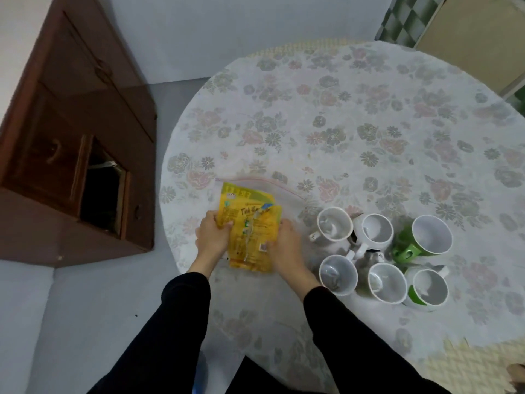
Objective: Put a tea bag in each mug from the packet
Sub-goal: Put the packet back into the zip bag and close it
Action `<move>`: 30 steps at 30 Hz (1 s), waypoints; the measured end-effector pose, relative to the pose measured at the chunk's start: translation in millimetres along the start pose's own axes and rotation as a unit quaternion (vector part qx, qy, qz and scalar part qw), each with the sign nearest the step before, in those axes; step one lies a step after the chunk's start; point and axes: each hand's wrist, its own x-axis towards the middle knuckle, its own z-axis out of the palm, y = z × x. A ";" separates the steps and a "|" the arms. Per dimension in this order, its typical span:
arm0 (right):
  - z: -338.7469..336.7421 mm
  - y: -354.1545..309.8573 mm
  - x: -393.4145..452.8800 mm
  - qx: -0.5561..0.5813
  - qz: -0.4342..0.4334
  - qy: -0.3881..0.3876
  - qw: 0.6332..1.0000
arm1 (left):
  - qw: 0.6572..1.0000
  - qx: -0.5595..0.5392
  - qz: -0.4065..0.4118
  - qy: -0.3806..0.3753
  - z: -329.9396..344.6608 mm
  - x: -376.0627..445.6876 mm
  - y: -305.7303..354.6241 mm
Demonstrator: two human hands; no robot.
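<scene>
Yellow tea packet point(250, 231) lies near the floral-clothed table's point(369, 123) edge, gripped by left hand point(211, 237) and right hand point(287, 245); six mugs point(383, 257) cluster just beside it.

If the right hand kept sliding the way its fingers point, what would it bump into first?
The right hand points up and left, away from the mugs, with its grip on the yellow packet. So it meets the packet at once, probably pushing it toward the clear zip bag that seems to lie behind.
</scene>
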 end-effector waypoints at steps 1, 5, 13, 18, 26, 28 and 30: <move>6.1 4.8 2.1 -0.051 -0.012 -0.008 0.999 | 0.998 0.053 -0.017 0.016 1.3 4.0 -6.0; 18.7 14.7 6.8 -0.132 -0.017 0.012 0.991 | 0.990 0.132 -0.017 0.048 7.6 2.7 -11.1; 40.3 20.8 25.1 -0.206 0.106 0.086 0.969 | 0.992 -0.050 -0.114 0.024 8.1 4.2 -14.0; 36.2 12.6 23.9 -0.151 -0.068 0.073 0.983 | 0.906 -0.349 -0.229 -0.070 3.6 -0.4 -6.7; 12.8 15.1 -1.1 -0.003 -0.116 -0.209 0.971 | 0.683 -0.644 -0.261 -0.225 -21.4 -13.7 34.9; 15.6 13.7 -4.8 0.019 -0.116 -0.154 0.981 | 0.640 -0.674 -0.256 -0.267 -23.8 -24.3 51.0; 11.6 11.5 -6.5 0.049 -0.122 -0.062 0.989 | 0.690 -0.604 -0.214 -0.337 -30.4 -35.6 64.5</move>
